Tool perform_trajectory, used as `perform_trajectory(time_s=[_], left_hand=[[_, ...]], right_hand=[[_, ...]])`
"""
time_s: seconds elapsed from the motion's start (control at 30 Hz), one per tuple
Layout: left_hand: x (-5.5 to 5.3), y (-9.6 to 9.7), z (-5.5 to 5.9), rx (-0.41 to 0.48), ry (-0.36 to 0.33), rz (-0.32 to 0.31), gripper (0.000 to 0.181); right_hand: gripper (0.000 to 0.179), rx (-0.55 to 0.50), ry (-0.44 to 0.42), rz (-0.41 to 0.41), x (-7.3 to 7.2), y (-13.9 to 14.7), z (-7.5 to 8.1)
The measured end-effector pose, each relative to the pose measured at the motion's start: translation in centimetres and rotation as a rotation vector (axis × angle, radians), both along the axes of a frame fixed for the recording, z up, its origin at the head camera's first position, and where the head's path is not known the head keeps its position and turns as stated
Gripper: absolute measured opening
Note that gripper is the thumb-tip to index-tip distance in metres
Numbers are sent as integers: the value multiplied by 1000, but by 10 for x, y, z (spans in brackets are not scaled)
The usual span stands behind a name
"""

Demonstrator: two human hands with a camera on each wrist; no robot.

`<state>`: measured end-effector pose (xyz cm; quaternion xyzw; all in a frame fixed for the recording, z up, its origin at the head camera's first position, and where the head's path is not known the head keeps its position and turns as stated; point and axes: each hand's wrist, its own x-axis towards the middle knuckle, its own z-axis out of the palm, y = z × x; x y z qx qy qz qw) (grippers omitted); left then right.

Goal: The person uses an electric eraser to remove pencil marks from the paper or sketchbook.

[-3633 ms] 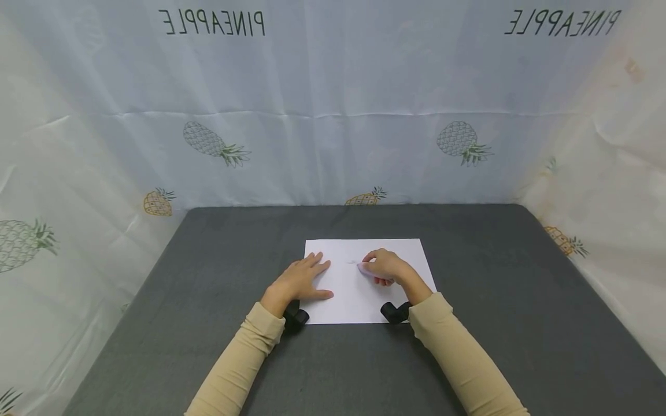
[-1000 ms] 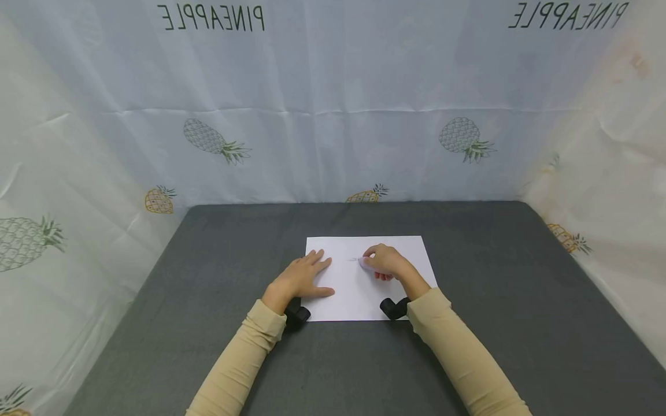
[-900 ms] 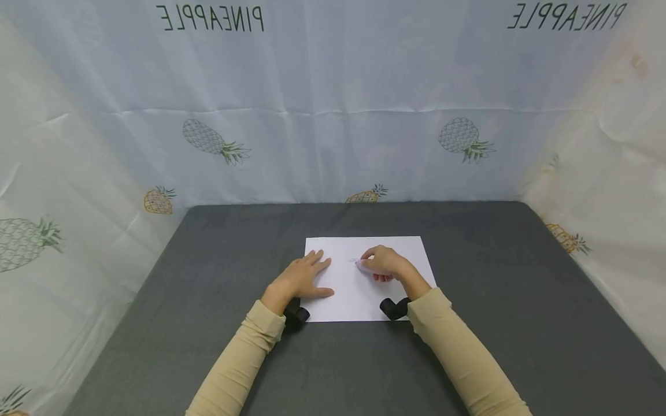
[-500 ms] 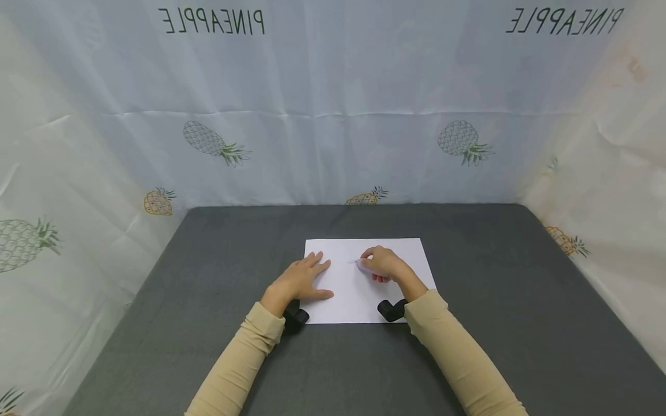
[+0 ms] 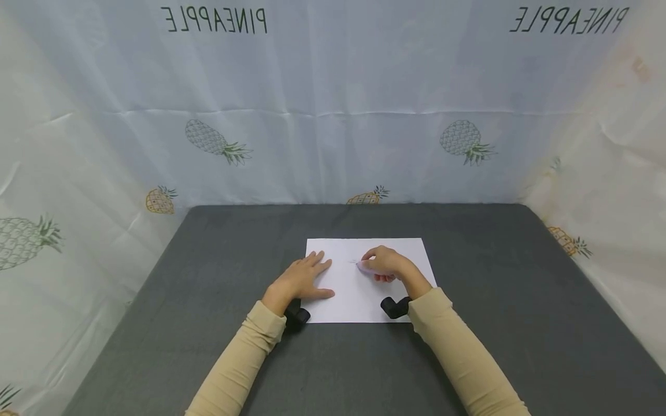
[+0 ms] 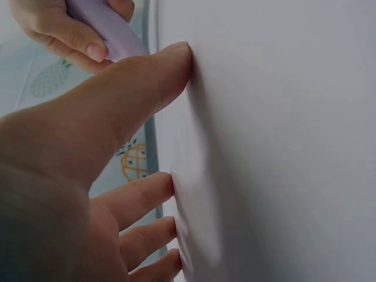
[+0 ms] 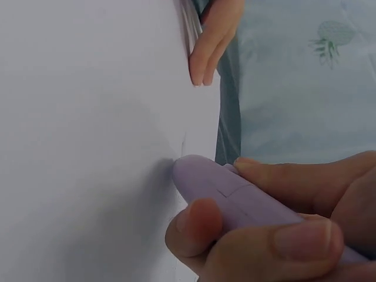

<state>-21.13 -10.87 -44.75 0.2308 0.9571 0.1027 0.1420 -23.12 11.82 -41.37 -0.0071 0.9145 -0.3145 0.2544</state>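
Note:
A white sheet of paper (image 5: 354, 303) lies on the dark grey tabletop. My left hand (image 5: 300, 279) rests on its left side, fingers straight and thumb spread apart. Over the middle of the sheet, my right hand (image 5: 387, 264) grips a thick lavender pen-shaped tool (image 7: 235, 194) with a rounded end. That end meets the paper in the right wrist view, beside a thin faint line (image 7: 183, 143); the tool's exact kind cannot be told. Small faint marks (image 5: 352, 262) show just left of the tool's tip in the head view.
The dark grey table (image 5: 234, 242) surrounds the sheet. Behind it and on both sides hang pale curtains (image 5: 333, 138) printed with pineapples. A black wrist mount (image 5: 395, 308) sits under the right wrist, and another (image 5: 298, 315) under the left.
My right hand makes only tiny shifts, with the tool's tip staying close to the marks, whose look varies slightly. The left hand stays in place on the paper.

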Motion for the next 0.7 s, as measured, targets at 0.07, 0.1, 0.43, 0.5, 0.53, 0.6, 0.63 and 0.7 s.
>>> perform_trajectory(time_s=[0.07, 0.1, 0.43, 0.5, 0.53, 0.6, 0.63, 0.7], left_hand=[[0, 0, 0, -1, 0, 0, 79], [0, 0, 0, 2, 0, 1, 79], [1, 1, 1, 2, 0, 4, 79], [1, 1, 0, 0, 0, 5, 79], [1, 1, 0, 2, -2, 3, 79], [2, 0, -1, 7, -7, 1, 79], [2, 0, -2, 9, -11, 0, 79], [3, 0, -3, 7, -18, 0, 79]], right_hand=[[35, 10, -5, 0, -1, -1, 0], [35, 7, -3, -5, -1, -1, 0], [34, 10, 4, -1, 2, -4, 1], [34, 5, 6, -7, 3, -4, 0], [34, -4, 9, -15, 3, -4, -1], [34, -16, 13, -28, 3, -4, -2], [34, -19, 13, -30, 3, -4, -3], [34, -10, 5, -17, 4, -4, -3]])
